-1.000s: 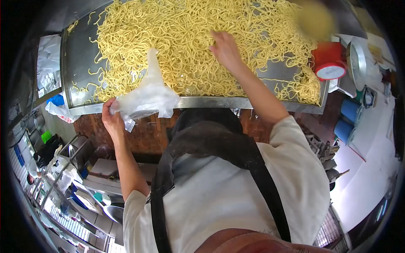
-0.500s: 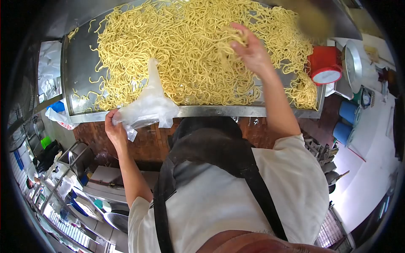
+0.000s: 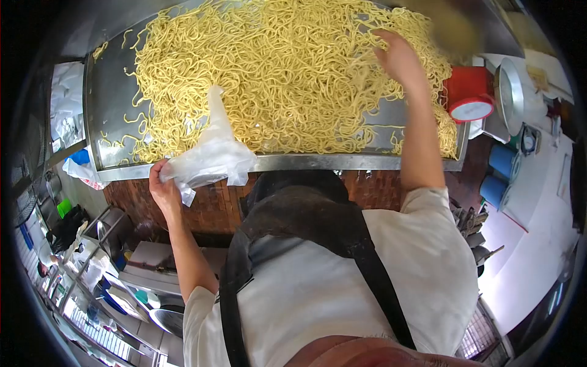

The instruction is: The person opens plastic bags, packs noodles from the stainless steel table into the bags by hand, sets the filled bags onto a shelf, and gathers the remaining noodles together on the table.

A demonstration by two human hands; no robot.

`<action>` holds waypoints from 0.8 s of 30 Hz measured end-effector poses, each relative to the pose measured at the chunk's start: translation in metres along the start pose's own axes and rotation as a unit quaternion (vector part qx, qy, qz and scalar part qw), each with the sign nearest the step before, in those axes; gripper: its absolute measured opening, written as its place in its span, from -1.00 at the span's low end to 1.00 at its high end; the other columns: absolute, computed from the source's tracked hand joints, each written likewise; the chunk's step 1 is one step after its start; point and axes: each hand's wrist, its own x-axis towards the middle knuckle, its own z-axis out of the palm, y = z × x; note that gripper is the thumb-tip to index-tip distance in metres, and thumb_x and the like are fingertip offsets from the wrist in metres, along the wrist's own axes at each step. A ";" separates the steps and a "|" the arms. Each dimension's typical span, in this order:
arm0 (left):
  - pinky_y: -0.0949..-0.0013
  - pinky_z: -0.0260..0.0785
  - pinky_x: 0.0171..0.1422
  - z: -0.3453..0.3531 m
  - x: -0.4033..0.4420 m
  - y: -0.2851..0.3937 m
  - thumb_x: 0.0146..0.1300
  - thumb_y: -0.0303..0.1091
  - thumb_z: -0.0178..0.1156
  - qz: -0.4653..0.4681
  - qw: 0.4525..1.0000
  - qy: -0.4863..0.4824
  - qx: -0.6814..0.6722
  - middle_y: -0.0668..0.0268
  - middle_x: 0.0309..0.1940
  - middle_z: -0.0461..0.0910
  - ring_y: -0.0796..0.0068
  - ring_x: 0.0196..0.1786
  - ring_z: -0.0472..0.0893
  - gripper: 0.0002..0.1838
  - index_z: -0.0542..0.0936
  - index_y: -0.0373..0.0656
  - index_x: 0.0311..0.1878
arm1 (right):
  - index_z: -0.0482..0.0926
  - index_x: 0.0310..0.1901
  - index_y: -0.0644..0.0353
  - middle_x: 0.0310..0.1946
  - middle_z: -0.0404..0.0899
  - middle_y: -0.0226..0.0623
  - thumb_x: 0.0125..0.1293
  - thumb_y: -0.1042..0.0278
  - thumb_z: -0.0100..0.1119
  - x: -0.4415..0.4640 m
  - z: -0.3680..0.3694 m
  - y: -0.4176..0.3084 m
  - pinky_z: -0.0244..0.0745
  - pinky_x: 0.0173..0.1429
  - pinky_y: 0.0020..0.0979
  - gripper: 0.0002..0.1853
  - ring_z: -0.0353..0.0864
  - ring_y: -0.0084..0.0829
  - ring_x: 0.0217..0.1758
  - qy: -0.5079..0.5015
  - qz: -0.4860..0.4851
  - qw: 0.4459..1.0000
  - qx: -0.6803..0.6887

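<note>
Thick yellow noodles [image 3: 275, 79] lie spread over a metal tray [image 3: 110, 79] in front of me. At its near edge, my left hand [image 3: 165, 183] grips a translucent plastic bag [image 3: 211, 156] by one side. The bag drapes over the rim, and its narrow end lies on the noodles. My right hand [image 3: 400, 58] is over the right part of the noodles, its thumb and forefinger apart. I see no noodles gripped in it, though its other fingers are partly hidden. Below that hand, some strands look blurred.
A red container [image 3: 469, 92] stands at the tray's right end, beside a round metal lid [image 3: 509, 95]. Blue containers [image 3: 498, 174] are further right. White plastic bags [image 3: 67, 101] hang at the left end. The tray's raised metal rim [image 3: 324, 162] runs in front of my apron.
My right hand has moved right and let go of the noodles it held. More bare tray shows near its forearm. My left hand still grips the bag at nearly the same spot.
</note>
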 end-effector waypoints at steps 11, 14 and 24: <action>0.42 0.41 0.04 0.001 0.001 0.031 0.36 -0.33 0.20 0.011 0.998 0.017 0.052 0.28 -0.26 0.62 0.50 -0.15 0.55 -0.79 0.60 -0.29 -0.09 | 0.56 0.09 0.19 -0.14 0.63 -0.04 0.36 0.32 0.17 0.034 0.081 -0.012 0.51 -0.02 -0.22 -0.69 0.62 -0.18 -0.13 -0.068 0.022 0.989 0.132; 0.44 0.41 0.04 0.001 0.004 0.020 0.35 -0.37 0.21 -0.019 1.000 0.014 0.013 0.28 -0.23 0.62 0.51 -0.14 0.55 -0.81 0.59 -0.29 -0.07 | 0.48 0.21 0.28 -0.15 0.65 0.00 0.28 0.24 0.32 0.028 0.013 0.007 0.50 0.10 -0.11 -0.48 0.63 -0.03 -0.09 0.000 0.098 0.975 0.199; 0.43 0.42 0.01 0.017 0.005 0.025 0.31 -0.48 0.18 -0.008 1.000 0.014 0.024 0.27 -0.25 0.63 0.50 -0.17 0.56 -0.83 0.60 -0.29 -0.07 | 0.62 0.03 0.22 -0.02 0.55 -0.02 0.18 0.53 0.23 0.042 0.047 -0.001 0.43 0.20 -0.16 -0.66 0.52 -0.01 0.07 0.169 -0.095 0.978 0.073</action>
